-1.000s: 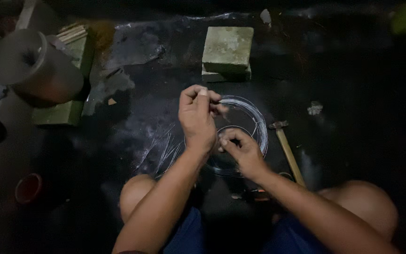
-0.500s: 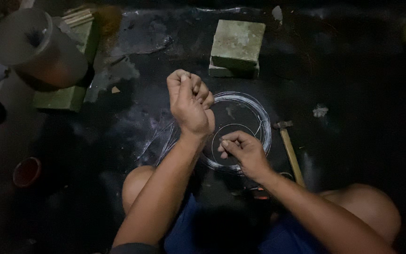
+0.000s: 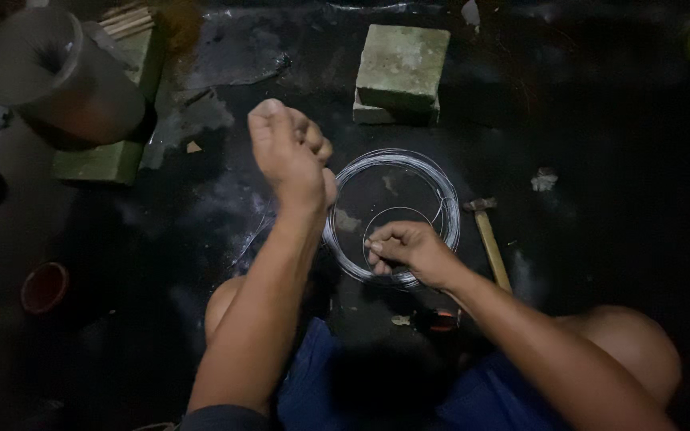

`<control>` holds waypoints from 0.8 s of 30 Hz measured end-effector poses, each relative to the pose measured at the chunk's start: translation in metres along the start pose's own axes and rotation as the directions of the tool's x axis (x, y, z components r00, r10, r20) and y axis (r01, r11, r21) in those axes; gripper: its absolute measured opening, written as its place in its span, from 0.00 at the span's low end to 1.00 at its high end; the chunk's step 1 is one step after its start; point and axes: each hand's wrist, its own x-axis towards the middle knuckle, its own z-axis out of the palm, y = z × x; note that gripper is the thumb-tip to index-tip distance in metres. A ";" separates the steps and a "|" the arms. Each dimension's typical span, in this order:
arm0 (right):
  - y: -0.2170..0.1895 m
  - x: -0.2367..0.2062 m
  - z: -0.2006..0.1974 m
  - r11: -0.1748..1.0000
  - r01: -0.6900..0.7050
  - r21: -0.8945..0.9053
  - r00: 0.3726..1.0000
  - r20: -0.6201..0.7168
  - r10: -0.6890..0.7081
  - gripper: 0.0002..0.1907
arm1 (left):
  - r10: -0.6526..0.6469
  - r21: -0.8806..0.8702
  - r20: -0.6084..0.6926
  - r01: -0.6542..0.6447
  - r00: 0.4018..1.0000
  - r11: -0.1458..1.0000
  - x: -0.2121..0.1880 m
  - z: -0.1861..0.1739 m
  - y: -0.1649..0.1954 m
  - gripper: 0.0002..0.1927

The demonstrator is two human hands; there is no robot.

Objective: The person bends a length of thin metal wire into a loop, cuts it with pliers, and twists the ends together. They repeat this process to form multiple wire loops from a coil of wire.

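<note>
A coil of thin silvery wire [image 3: 441,199] lies on the dark floor in front of my knees. My right hand [image 3: 413,251] rests on the coil's near side, fingers pinched on a strand. My left hand [image 3: 293,152] is raised to the left of the coil, closed in a fist; a thin strand seems to run from it toward the coil, though it is hard to see. A small inner loop of wire [image 3: 397,215] shows just above my right hand.
A wooden-handled hammer [image 3: 490,239] lies right of the coil. A greenish stone block [image 3: 401,68] sits behind it. At the left are a grey cylinder [image 3: 57,76], another green block [image 3: 105,160] and a small red cup [image 3: 43,286].
My left hand has lifted up and to the left, away from the coil. My right hand has stayed pinched on the coil's near edge.
</note>
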 end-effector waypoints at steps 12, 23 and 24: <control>0.002 -0.004 0.002 0.983 0.001 -0.183 1.000 0.016 0.002 0.10 | 0.114 -0.009 -0.078 -0.115 0.990 0.993 0.034 -0.036 0.039 0.13; -0.018 0.000 -0.014 0.906 -0.016 -0.422 0.966 -0.240 -0.095 0.10 | -0.053 -0.071 -0.341 0.031 0.939 0.997 0.050 -0.062 0.026 0.11; -0.023 0.000 -0.016 0.875 -0.072 -0.478 0.961 -0.269 -0.068 0.10 | -0.026 0.027 -0.422 0.041 0.906 0.999 0.049 -0.061 0.023 0.11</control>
